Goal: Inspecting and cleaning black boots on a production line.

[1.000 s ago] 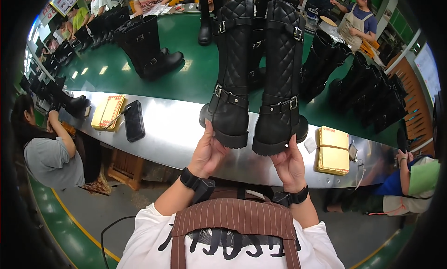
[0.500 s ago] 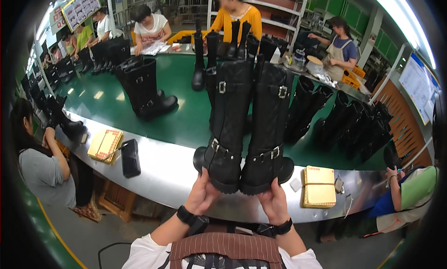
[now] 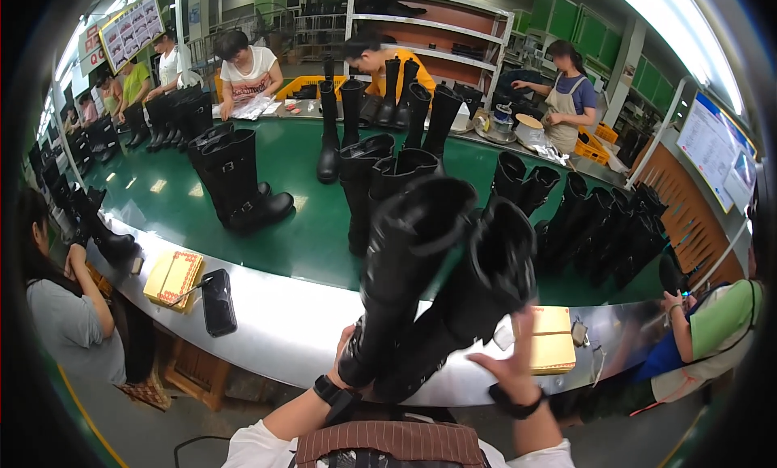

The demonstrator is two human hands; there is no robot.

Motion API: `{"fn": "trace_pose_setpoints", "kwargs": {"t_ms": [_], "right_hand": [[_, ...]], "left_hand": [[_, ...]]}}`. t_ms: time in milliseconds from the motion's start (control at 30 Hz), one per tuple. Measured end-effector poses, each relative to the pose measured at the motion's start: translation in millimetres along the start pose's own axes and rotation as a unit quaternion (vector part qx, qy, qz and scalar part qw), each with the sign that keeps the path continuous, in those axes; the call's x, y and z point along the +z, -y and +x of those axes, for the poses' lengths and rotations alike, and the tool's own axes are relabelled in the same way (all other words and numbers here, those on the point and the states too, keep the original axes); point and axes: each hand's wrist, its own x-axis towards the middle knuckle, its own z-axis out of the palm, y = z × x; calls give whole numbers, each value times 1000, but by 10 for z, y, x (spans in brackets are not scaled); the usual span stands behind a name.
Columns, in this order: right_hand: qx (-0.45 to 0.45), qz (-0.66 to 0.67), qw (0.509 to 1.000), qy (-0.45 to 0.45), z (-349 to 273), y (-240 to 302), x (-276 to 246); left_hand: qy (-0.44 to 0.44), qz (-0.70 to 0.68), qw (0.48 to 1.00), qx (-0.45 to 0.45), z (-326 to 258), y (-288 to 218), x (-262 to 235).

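Note:
Two tall black boots with buckles, a left one (image 3: pixel 394 265) and a right one (image 3: pixel 465 306), tilt over the metal edge close to me, their open tops facing up and away. My left hand (image 3: pixel 346 353) grips the left boot low by its foot; most of its fingers are hidden behind the boot. Beside the right boot's shaft, my right hand (image 3: pixel 511 356) is raised with thumb and fingers spread, holding nothing. The boots' soles and lower parts are partly out of sight. Just beyond stands another pair of black boots (image 3: pixel 356 180) on the green belt (image 3: pixel 303 225).
On the metal ledge (image 3: pixel 275 322) lie a yellow card stack (image 3: pixel 172 278), a black phone (image 3: pixel 218 302) and a banded yellow stack (image 3: pixel 554 342). More boots stand left (image 3: pixel 235 185) and right (image 3: pixel 595 217). Several people work around the belt, one seated left (image 3: pixel 73 306), one right (image 3: pixel 712 330).
The boots have turned from upright, backs toward me, to tilted with tops swung nearer. My right hand has let go of the right boot's heel and moved right, opening.

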Motion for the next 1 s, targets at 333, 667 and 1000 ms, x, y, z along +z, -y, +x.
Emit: {"fn": "trace_pose_setpoints", "kwargs": {"t_ms": [333, 667, 1000], "right_hand": [[-116, -26, 908, 401, 1331, 805, -1169], [25, -117, 991, -66, 2421, 514, -1913], [44, -460, 856, -231, 4466, -993, -1548]], "left_hand": [[283, -442, 753, -397, 136, 198, -15], [177, -202, 918, -292, 592, -139, 30], [41, -285, 919, -271, 908, 233, -579]]}}
